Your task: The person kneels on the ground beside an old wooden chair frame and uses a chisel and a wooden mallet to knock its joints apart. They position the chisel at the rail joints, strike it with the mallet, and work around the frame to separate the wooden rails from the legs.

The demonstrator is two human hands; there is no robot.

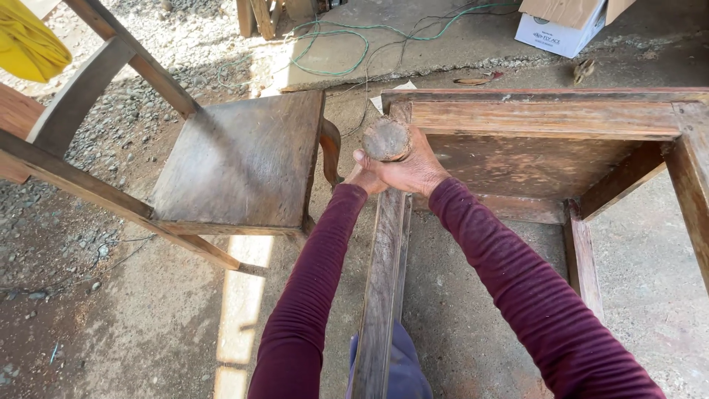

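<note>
While both hands clasp the table leg, chair crowds left.

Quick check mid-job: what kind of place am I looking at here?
Probably an outdoor or open-sided woodworking or furniture repair yard. Both hands grip the leg of an upturned wooden table; a worn wooden chair stands on gravelly ground, with loose cables nearby.

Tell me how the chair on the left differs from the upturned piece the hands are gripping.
The chair shows a solid plank seat; the upturned frame shows an open underside with rails. The chair lies alone and untouched; the frame's leg has the right hand wrapped around it, and the left hand sits mostly hidden behind. Both are worn, dusty brown wood on bare ground.
</note>
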